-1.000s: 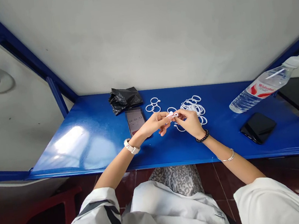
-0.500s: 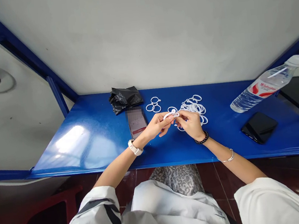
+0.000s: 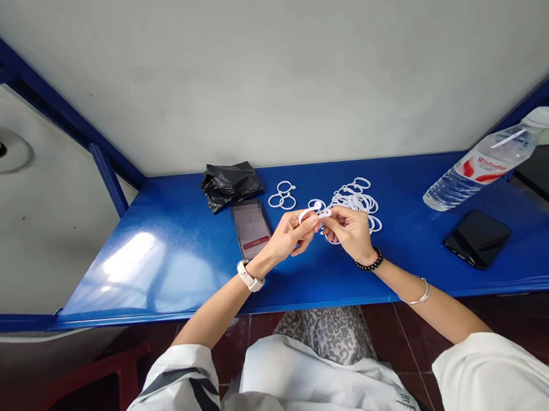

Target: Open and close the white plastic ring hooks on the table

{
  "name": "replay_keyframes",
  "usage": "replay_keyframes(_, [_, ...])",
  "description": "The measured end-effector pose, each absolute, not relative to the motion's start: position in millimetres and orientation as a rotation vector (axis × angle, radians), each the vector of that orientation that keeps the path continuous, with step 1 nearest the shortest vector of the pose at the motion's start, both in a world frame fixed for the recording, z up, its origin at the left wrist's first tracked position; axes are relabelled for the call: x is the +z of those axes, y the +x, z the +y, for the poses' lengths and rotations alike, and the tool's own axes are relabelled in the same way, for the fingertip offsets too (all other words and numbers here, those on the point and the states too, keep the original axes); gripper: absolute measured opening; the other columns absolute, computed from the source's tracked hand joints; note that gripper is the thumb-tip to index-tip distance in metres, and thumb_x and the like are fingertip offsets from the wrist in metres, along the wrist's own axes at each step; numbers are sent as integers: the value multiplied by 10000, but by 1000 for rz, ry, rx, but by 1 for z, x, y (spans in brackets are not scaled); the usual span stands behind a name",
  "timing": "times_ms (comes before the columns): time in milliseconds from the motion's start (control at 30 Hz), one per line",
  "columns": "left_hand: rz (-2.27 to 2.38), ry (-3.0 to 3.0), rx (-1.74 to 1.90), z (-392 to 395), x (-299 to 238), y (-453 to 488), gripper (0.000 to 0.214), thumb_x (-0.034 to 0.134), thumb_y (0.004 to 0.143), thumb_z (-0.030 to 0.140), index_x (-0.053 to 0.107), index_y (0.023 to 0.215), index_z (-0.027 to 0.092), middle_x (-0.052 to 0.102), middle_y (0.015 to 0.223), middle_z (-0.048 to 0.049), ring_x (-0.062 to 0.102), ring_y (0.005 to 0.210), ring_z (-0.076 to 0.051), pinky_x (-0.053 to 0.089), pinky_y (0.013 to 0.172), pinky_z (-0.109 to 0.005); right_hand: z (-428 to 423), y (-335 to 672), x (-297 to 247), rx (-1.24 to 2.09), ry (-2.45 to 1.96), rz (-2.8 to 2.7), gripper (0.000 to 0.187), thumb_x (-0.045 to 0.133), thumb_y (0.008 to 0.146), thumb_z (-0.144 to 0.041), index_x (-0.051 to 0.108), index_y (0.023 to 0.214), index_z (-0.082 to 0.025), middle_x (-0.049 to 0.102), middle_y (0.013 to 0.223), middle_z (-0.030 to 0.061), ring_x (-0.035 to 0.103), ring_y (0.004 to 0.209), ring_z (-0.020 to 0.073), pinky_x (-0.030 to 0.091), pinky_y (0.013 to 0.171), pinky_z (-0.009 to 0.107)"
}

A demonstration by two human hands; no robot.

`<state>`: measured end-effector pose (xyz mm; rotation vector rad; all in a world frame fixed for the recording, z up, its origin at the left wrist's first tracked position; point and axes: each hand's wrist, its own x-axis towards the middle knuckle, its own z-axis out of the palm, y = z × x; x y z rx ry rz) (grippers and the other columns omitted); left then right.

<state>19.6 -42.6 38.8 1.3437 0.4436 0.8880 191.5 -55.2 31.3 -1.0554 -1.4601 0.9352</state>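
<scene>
My left hand [image 3: 288, 236] pinches a white curtain ring [image 3: 305, 213] between thumb and fingers, over the blue table. My right hand [image 3: 355, 230] is closed on the other side of the same ring, thumb and fingertips at its small eyelet end. The fingers partly cover the ring, so whether it is fastened cannot be made out. Behind and beside my right hand lies a loose pile of white curtain rings [image 3: 365, 204], partly hidden by it. Several more rings [image 3: 282, 199] lie grouped to the left, beyond my left hand.
A phone with a lit screen [image 3: 252, 227] lies left of my left hand, below a crumpled black plastic bag [image 3: 232, 184]. On the right, a water bottle [image 3: 482, 166] stands near a black flat object [image 3: 477, 238]. A wall rises behind the blue table [image 3: 128, 283].
Both hands stay together on the ring. My right thumb and fingers have pressed in slightly at the eyelet end. The whole view has shifted a little.
</scene>
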Motion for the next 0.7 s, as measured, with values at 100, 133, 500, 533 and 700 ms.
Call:
replay_keyframes(100, [437,1284,888,-40,39,21,529,686,912,664,498,770,191,318,433,137,299,286,-31,179,357,-182,-51,195,34,797,-1066,-1510,436,786,839,-615,663,693,-224,595,528,-13,525,434,136,416,441,287])
replay_keyframes(133, [442,1252,876,-38,40,21,540,708,889,671,495,761,192,326,448,132,329,294,-37,196,356,-184,-48,197,36,742,-1066,-1542,435,795,834,-610,661,685,-223,586,540,-13,517,465,134,421,475,292])
replay_keyframes(500, [436,1389,533,-34,45,6,581,634,923,711,547,721,174,427,413,71,378,329,-58,228,396,-202,-38,212,41,1635,-718,-1726,515,687,909,-697,584,747,-219,532,636,-27,421,570,114,439,596,277])
replay_keyframes(533, [404,1382,556,-35,44,7,585,646,915,713,531,704,180,402,405,79,335,324,-49,203,394,-203,-40,210,41,1634,-713,-1696,537,696,887,-721,555,730,-227,498,636,-31,401,574,117,433,587,280])
replay_keyframes(700, [298,1278,699,-38,44,13,693,708,831,766,394,582,200,266,461,99,213,367,-24,155,412,-218,-43,203,41,1570,-645,-1585,702,651,790,-867,335,636,-259,333,604,-30,440,640,183,520,676,378])
